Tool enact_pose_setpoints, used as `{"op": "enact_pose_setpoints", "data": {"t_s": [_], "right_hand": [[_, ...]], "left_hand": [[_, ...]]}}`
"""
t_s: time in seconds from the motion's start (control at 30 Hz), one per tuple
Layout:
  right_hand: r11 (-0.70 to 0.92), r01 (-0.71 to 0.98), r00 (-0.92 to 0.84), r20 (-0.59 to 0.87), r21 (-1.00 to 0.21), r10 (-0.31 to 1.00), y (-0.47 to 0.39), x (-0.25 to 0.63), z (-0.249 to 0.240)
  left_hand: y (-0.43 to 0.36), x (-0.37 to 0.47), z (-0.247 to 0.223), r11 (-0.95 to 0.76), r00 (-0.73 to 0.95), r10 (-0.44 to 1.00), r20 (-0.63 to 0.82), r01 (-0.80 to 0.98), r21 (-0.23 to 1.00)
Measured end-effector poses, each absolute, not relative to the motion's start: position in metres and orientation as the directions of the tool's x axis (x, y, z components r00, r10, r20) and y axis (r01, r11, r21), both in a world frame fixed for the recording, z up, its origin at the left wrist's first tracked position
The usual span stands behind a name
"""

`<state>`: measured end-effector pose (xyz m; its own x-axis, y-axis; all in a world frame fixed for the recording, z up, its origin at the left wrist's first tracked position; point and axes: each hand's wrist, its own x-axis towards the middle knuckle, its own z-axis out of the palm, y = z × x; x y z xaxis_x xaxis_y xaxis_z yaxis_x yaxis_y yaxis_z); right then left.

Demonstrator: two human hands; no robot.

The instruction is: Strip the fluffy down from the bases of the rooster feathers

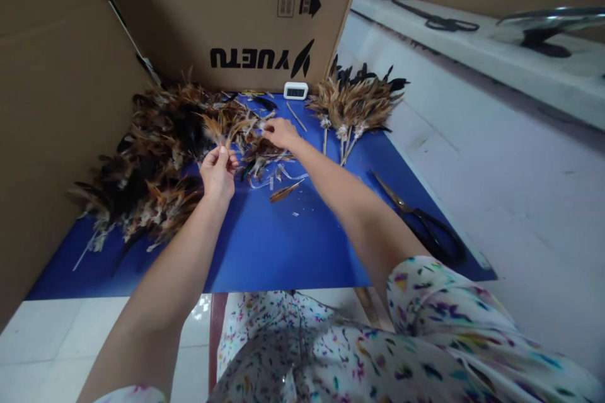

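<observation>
The left hand [219, 171], pinched together, and right hand [282, 133], half curled with its hold indiscernible, are above the table [283, 245], where the adjoining pile [163, 132] may snag the feathers [214, 128] in the left fingertips, or a slack pinch may drop them among the strips [271, 184].

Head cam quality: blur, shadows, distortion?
Head view: cardboard panel at left dim, blue tabletop brighter; head view: left hand and right hand show no heavy motion blur; head view: feather pile soft, strands and dark patches run together; head view: small clock digits hard to read, box lettering legible; head view: wide-angle stretch, sleeve looks large near camera.
</observation>
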<state>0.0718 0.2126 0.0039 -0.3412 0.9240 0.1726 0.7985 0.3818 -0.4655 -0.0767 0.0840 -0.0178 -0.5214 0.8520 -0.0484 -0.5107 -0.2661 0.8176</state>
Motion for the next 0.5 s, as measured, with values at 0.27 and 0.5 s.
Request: {"op": "enact_pose_setpoints", "data": {"t_s": [0.27, 0.5], "right_hand": [[0.33, 0.861, -0.343, 0.039, -0.387, 0.939, 0.213, 0.063, 0.004], [0.191, 0.848, -0.171, 0.086, -0.494, 0.981, 0.214, 0.057, 0.003]], "left_hand": [[0.085, -0.073, -0.019, -0.263, -0.527, 0.844, -0.097, -0.566, 0.781], [0.085, -0.069, -0.021, -0.218, -0.477, 0.871, -0.113, -0.583, 0.783]]}}
